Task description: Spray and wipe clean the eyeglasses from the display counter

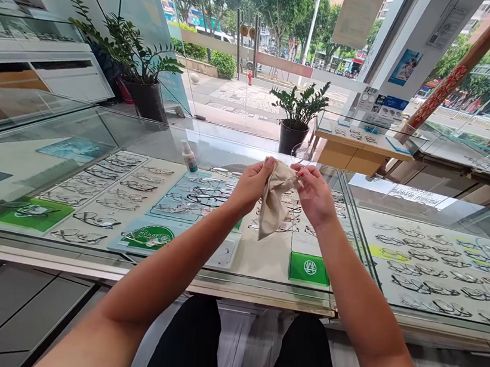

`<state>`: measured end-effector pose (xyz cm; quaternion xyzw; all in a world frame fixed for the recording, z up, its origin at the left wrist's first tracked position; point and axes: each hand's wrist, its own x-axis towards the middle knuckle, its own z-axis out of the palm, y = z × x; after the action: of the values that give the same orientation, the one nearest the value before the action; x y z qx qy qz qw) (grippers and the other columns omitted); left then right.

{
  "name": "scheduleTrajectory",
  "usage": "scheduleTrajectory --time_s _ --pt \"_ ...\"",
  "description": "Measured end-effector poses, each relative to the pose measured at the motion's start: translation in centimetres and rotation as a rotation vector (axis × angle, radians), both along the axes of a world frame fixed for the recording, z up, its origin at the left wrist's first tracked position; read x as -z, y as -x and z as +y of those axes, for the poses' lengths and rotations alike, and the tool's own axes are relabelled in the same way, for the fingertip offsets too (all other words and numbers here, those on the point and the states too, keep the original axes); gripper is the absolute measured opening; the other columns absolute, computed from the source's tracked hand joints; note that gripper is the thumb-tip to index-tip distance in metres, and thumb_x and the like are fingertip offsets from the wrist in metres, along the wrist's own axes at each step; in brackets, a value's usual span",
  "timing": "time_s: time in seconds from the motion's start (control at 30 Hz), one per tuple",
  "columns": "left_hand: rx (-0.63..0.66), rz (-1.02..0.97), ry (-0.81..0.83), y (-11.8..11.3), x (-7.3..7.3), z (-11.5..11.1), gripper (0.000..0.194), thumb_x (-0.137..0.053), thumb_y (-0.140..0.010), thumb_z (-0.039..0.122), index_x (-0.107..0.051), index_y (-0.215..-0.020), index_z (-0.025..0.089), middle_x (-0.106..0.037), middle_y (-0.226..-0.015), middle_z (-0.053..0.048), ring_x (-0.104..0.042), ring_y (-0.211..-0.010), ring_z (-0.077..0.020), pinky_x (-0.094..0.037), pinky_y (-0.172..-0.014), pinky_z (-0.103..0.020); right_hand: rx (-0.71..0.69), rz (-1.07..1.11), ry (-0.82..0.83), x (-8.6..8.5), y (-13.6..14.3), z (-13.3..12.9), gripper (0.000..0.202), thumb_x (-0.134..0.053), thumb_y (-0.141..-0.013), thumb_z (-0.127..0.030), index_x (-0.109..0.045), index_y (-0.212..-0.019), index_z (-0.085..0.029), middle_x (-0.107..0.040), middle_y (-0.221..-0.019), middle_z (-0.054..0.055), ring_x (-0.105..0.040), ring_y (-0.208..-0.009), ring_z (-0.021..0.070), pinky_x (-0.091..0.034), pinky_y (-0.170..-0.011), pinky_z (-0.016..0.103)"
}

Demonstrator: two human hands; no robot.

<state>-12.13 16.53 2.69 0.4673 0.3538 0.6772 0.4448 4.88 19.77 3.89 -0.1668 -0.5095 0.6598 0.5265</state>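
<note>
- Here's the left hand (250, 181), closed in a pinch, thumb and fingers tight on the beige cloth (273, 202), which hangs in folds above the counter.
- And the right hand (316, 198), just beside it, fingertips drawn together at the thin-rimmed glasses (302, 152), whose round lens pokes out on the far side; folds and fingers hide the exact contact.
- Below them both, the glass display case (257, 298), packed with rows of eyeglasses (97, 220), left and centre, plus a green card (309, 268) at the near right, white emblem showing.
- Over to the right, a second glass case (427, 329), holding its own rows of spectacles (421, 255).
- Up on the glass, far and left of the hands, stands a small spray bottle (189, 157), upright, its contents impossible to tell.
- Farther off, two dark pots: the left pot (147, 100) and the middle pot (293, 138), each filled with a leafy green plant.
</note>
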Motion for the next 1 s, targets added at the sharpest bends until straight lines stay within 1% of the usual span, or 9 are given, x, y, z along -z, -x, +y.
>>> scheduleTrajectory --time_s 0.17,0.27,0.33,0.43,0.53,0.63,0.8,1.0 --pt "0.010 -0.068 -0.010 0.8 -0.4 0.4 0.063 -0.085 -0.081 0.080 -0.078 -0.087 0.017 -0.080 -0.082 -0.008 -0.075 -0.082 -0.0212 -0.058 -0.074 -0.032 -0.016 -0.124 -0.115 0.3 0.2 -0.2 0.026 -0.090 -0.080 -0.049 -0.074 -0.079 -0.028 -0.070 -0.102 0.002 -0.063 -0.108 0.0217 -0.052 -0.104 0.036" --pt "0.004 -0.064 -0.010 0.7 -0.9 0.1 0.066 -0.083 -0.080 0.083 -0.077 -0.086 0.017 -0.080 -0.082 -0.008 -0.077 -0.084 -0.0226 -0.059 -0.075 -0.033 0.021 -0.162 -0.159 0.4 0.2 -0.3 0.026 -0.089 -0.080 -0.048 -0.074 -0.078 -0.028 -0.071 -0.106 0.003 -0.062 -0.118 0.0251 -0.050 -0.110 0.039" --pt "0.003 -0.057 -0.006 0.6 -1.2 -0.1 0.067 -0.082 -0.080 0.085 -0.077 -0.086 0.018 -0.080 -0.082 -0.007 -0.077 -0.083 -0.0226 -0.059 -0.074 -0.032 0.029 -0.186 -0.172 0.4 0.1 -0.3 0.024 -0.088 -0.081 -0.047 -0.074 -0.078 -0.028 -0.070 -0.106 0.003 -0.062 -0.118 0.0253 -0.049 -0.112 0.039" --pt "0.032 -0.038 -0.007 0.6 -1.4 -0.5 0.067 -0.080 -0.083 0.084 -0.077 -0.088 0.017 -0.080 -0.082 -0.007 -0.078 -0.085 -0.0227 -0.058 -0.075 -0.032 0.014 -0.210 -0.176 0.3 0.1 -0.3 0.020 -0.086 -0.082 -0.045 -0.076 -0.079 -0.027 -0.067 -0.097 0.001 -0.063 -0.108 0.0222 -0.048 -0.110 0.037" --pt "0.074 -0.015 -0.014 0.7 -1.4 -0.6 0.067 -0.080 -0.084 0.082 -0.079 -0.091 0.016 -0.080 -0.083 -0.007 -0.078 -0.087 -0.0235 -0.058 -0.075 -0.032 0.012 -0.210 -0.151 0.4 0.2 -0.3 0.019 -0.086 -0.079 -0.044 -0.078 -0.078 -0.026 -0.066 -0.090 0.000 -0.062 -0.099 0.0205 -0.048 -0.108 0.037" --pt "0.102 0.001 -0.019 0.9 -1.2 -0.6 0.064 -0.085 -0.082 0.078 -0.080 -0.093 0.016 -0.080 -0.081 -0.007 -0.076 -0.082 -0.0231 -0.057 -0.072 -0.032 0.008 -0.215 -0.115 0.4 0.3 -0.3 0.020 -0.088 -0.076 -0.043 -0.078 -0.078 -0.026 -0.070 -0.087 -0.001 -0.062 -0.096 0.0205 -0.049 -0.107 0.038" --pt "0.128 0.010 -0.048 0.9 -1.3 -0.7 0.056 -0.093 -0.079 0.070 -0.082 -0.093 0.016 -0.079 -0.079 -0.005 -0.070 -0.071 -0.0187 -0.056 -0.069 -0.032 -0.031 -0.191 -0.057 0.4 0.4 -0.3 0.021 -0.091 -0.072 -0.041 -0.078 -0.078 -0.026 -0.073 -0.084 -0.001 -0.063 -0.091 0.0188 -0.051 -0.103 0.036" --pt "0.164 0.026 -0.040 0.8 -1.7 -1.2 0.050 -0.097 -0.077 0.061 -0.083 -0.098 0.017 -0.081 -0.088 -0.007 -0.073 -0.076 -0.0211 -0.057 -0.073 -0.033 -0.013 -0.170 -0.022 0.4 0.4 -0.1 0.021 -0.090 -0.071 -0.040 -0.076 -0.077 -0.025 -0.072 -0.083 -0.002 -0.063 -0.088 0.0168 -0.054 -0.094 0.032"
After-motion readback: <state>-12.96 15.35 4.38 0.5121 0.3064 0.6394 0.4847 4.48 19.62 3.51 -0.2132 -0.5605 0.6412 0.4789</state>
